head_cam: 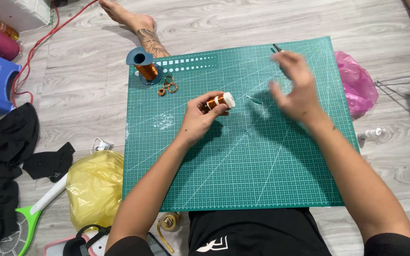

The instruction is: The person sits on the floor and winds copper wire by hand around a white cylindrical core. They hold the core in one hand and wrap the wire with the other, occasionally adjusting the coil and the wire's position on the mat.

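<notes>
Winding copper wire over the green cutting mat (243, 156).

We hold a small white-ended spool of copper wire (220, 101) in our left hand (200, 116), fingers closed around it, just above the mat's middle. Our right hand (296, 87) hovers blurred over the mat's upper right part, fingers spread and holding nothing we can make out; dark pliers (277, 48) lie just beyond it near the mat's far edge. At the mat's far left corner stands a larger blue spool of copper wire (144, 66), with a few small copper rings (168, 86) beside it. A pink bag (357, 83) lies off the mat's right edge, a yellow bag (95, 187) off its near left corner.
</notes>
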